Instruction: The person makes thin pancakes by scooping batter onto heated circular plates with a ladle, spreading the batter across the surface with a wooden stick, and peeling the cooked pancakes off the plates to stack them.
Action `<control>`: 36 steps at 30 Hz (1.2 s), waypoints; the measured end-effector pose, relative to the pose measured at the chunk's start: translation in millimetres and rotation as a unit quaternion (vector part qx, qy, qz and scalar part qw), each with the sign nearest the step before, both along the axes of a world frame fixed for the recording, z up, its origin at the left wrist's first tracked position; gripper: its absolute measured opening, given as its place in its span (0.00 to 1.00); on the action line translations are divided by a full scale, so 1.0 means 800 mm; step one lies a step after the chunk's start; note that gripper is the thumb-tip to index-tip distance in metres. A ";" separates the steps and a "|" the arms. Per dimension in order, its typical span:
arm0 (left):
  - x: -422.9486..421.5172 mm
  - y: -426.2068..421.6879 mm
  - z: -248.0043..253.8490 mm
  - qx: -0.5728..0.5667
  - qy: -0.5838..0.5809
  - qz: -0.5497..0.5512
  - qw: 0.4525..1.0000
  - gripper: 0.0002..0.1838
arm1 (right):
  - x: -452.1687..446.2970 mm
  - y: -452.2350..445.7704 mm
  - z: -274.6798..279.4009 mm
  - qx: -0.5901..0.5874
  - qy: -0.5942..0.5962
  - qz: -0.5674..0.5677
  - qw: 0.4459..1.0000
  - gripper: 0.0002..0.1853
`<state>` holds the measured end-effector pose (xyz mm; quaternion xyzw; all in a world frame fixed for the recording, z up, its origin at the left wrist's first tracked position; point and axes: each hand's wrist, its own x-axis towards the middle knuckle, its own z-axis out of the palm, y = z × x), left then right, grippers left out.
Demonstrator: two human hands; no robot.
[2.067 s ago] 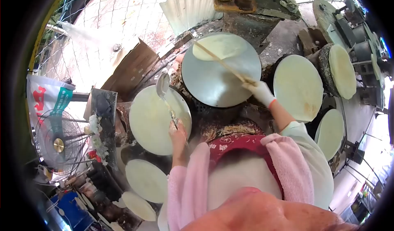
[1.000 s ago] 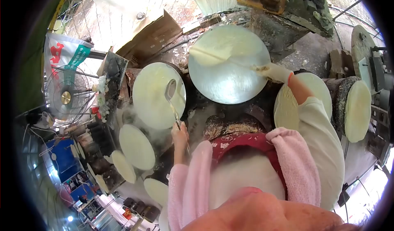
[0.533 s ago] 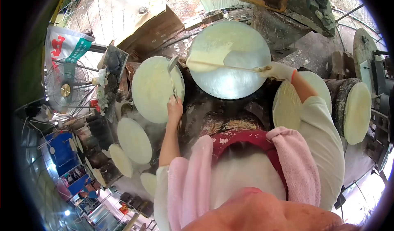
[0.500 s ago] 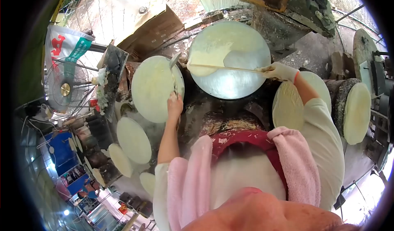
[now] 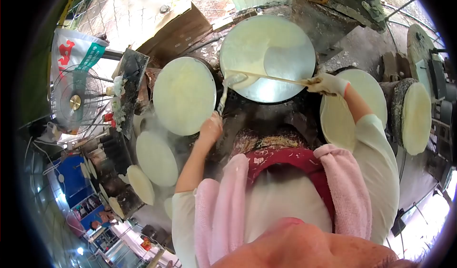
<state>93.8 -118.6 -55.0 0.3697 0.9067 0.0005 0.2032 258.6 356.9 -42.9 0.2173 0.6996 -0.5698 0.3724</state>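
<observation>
My left hand (image 5: 211, 126) is closed around the handle of a batter-smeared long-handled tool (image 5: 222, 98). Its pale head meets the left end of a wooden spreader stick (image 5: 276, 79) at the near-left edge of the round griddle (image 5: 290, 61). My right hand (image 5: 328, 84), in a pale glove, grips the other end of that stick. Pale batter (image 5: 245, 39) covers the griddle's left and far parts; shiny bare metal shows on the right and near side. Left of it, a second round griddle (image 5: 184, 97) carries a full pale sheet, close to my left hand.
More round griddles with pale sheets stand at left (image 5: 156, 158) and right (image 5: 362, 97), one tilted at far right (image 5: 416, 118). A fan (image 5: 75, 101) and a cardboard box (image 5: 178, 32) are beyond on the left. Steam drifts around the left griddles.
My left hand has moved right from the left griddle, bringing the tool's head to the stick's left end. The batter covers more of the middle griddle's far side.
</observation>
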 end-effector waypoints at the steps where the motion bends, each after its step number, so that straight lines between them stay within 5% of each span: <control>1: 0.021 0.000 0.008 0.018 -0.013 -0.005 1.000 0.13 | 0.024 -0.011 0.006 0.004 0.005 -0.022 1.000 0.32; 3: 0.051 0.001 -0.005 -0.004 -0.074 0.026 0.997 0.15 | 0.073 -0.058 0.022 -0.072 0.051 -0.190 0.978 0.37; 5: 0.049 -0.011 -0.042 0.169 -0.114 -0.056 0.977 0.15 | 0.106 -0.122 -0.011 -0.258 -0.030 -0.403 0.878 0.27; 8: 0.011 0.009 0.018 0.293 -0.160 -0.049 0.941 0.14 | 0.063 -0.233 -0.021 -0.267 0.026 -0.468 0.842 0.14; 11: -0.017 -0.008 0.061 0.332 -0.205 0.131 0.911 0.09 | -0.025 -0.338 -0.036 -0.211 0.095 -0.518 0.824 0.13; 13: -0.052 -0.059 -0.015 0.377 -0.086 0.089 0.918 0.09 | -0.091 -0.399 -0.035 -0.168 0.033 -0.504 0.847 0.17; 15: -0.066 -0.086 -0.023 0.404 -0.092 0.116 0.903 0.09 | -0.124 -0.439 -0.100 0.002 0.089 -0.474 0.876 0.20; 16: -0.069 -0.091 0.016 0.409 -0.155 0.159 0.885 0.08 | -0.131 -0.444 -0.119 0.128 0.074 -0.439 0.886 0.27; 19: -0.068 -0.121 0.046 0.394 -0.275 0.229 0.847 0.06 | -0.100 -0.438 -0.107 0.310 0.090 -0.442 0.837 0.26; 23: -0.050 -0.143 0.063 0.398 -0.363 0.301 0.787 0.07 | -0.044 -0.390 -0.113 0.327 0.079 -0.503 0.796 0.24; 25: -0.037 -0.148 0.062 0.412 -0.360 0.313 0.777 0.07 | -0.053 -0.393 -0.060 0.157 0.032 -0.597 0.786 0.22; 27: -0.027 -0.148 0.068 0.418 -0.362 0.318 0.770 0.08 | -0.050 -0.408 -0.093 0.205 0.079 -0.516 0.828 0.22; 29: -0.018 -0.141 0.067 0.418 -0.354 0.324 0.771 0.08 | -0.035 -0.429 -0.093 0.347 0.089 -0.304 0.883 0.20; 33: 0.008 -0.114 0.075 0.405 -0.340 0.340 0.777 0.08 | 0.017 -0.354 -0.084 0.428 0.055 -0.333 0.838 0.21; 36: 0.035 -0.087 0.080 0.415 -0.330 0.354 0.771 0.08 | 0.027 -0.293 -0.066 0.366 0.048 -0.379 0.849 0.21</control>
